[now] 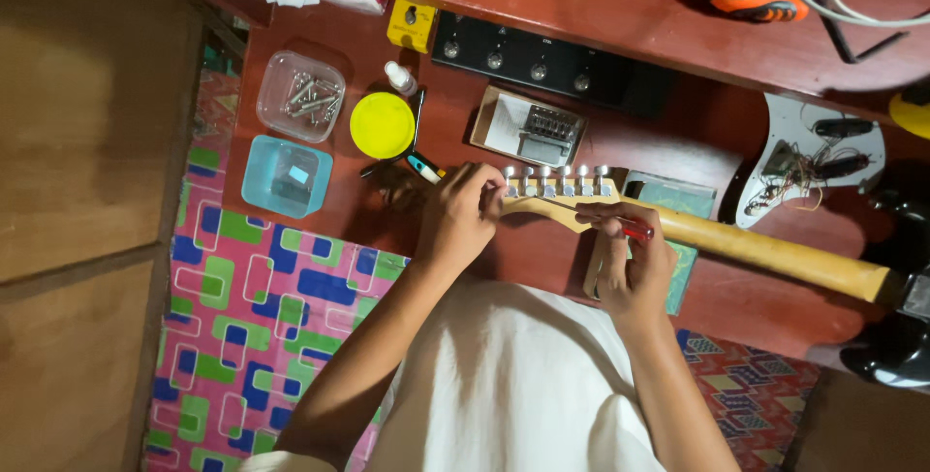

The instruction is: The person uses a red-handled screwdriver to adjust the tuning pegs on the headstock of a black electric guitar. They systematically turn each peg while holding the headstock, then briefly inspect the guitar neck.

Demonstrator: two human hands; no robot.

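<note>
My left hand (463, 212) is curled shut around the end of the guitar head (542, 199), right by the row of shiny tuning pegs (559, 179). My right hand (628, 261) is closed on a small screwdriver with a red handle (636, 231), and it rests on the long yellow guitar neck (765, 249). The neck lies across the red worktop (455, 142), above my lap. I think I should hold the head very steady and keep the screwdriver straight, so it does not slip and scratch the wood. A clear tub of metal bits (301, 95) and a yellow lid (382, 125) sit near my left hand.
</note>
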